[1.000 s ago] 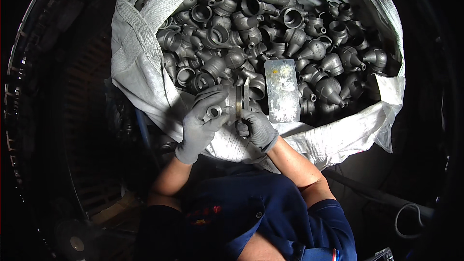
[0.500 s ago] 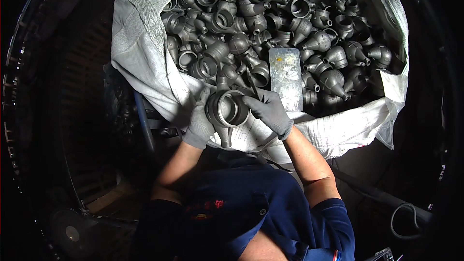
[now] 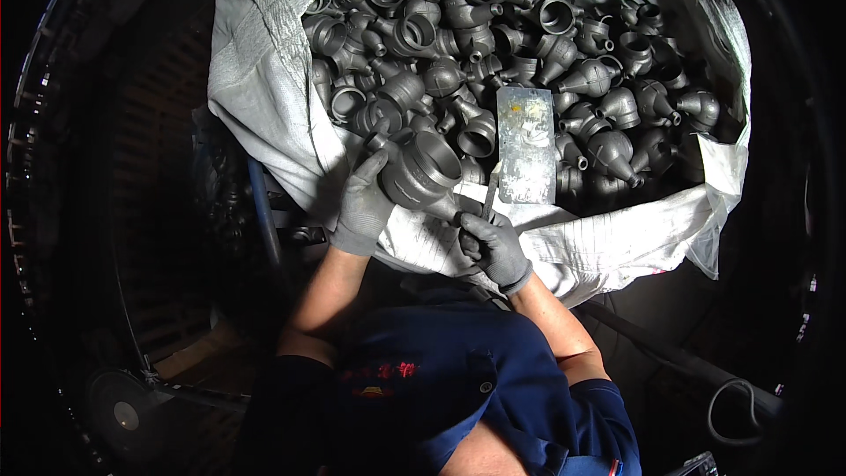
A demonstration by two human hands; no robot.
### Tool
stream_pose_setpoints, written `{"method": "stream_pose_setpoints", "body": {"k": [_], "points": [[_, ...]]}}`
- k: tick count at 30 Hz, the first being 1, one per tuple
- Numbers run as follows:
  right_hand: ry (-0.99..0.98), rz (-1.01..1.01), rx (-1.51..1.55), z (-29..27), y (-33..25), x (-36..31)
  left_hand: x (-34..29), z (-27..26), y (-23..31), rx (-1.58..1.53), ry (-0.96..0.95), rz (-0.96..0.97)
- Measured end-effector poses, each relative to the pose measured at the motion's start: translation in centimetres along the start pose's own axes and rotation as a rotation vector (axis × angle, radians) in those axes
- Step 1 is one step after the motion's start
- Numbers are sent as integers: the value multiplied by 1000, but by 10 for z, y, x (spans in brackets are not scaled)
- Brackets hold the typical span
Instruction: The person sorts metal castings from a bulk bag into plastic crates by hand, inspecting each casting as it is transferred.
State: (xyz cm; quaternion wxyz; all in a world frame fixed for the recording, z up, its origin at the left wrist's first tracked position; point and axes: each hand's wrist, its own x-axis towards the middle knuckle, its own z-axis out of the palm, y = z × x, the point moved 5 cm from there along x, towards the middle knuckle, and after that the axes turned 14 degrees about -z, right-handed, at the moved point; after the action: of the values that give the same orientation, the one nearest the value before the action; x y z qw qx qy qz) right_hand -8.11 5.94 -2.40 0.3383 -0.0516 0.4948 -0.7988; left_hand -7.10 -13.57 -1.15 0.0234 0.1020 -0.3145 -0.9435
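Note:
My left hand (image 3: 362, 207), in a grey glove, is closed on a grey metal casting (image 3: 414, 178). The casting has a wide round opening facing up to the right and a narrow neck at either end. In my gloved right hand (image 3: 496, 249) is a slender tool with a pale pointed tip (image 3: 492, 187); its exact kind I cannot make out. That hand is closed around it beside the casting's lower neck, and whether the fingers touch the neck is unclear. More castings of the same kind (image 3: 611, 150) lie heaped beyond my hands.
A large white woven bag (image 3: 256, 88) surrounds the heap, its folded rim near my forearms. On the castings lies a scuffed grey rectangular plate (image 3: 527, 154). A blue post (image 3: 264, 216) stands left of the bag, and a looped cable (image 3: 716, 410) hangs at lower right.
The casting has been turned, so its opening now faces up to the right. My right hand has moved down from its rim to the lower neck, with the tool's tip now plainly showing.

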Motion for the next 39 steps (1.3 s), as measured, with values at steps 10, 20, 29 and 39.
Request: {"method": "stream_pose_setpoints", "body": {"k": [10,20,29,39], "points": [[-38,-2,121,-18,18,9,1,-7,9,-10,-17,-9],[27,53,166,-22,34,13,-8,8,22,237,-53,119],[-14,-33,50,-21,16,11,-8,-2,26,395,30,179],[42,-137,-197,-9,-3,14,-9,-24,29,502,360,136]]}}
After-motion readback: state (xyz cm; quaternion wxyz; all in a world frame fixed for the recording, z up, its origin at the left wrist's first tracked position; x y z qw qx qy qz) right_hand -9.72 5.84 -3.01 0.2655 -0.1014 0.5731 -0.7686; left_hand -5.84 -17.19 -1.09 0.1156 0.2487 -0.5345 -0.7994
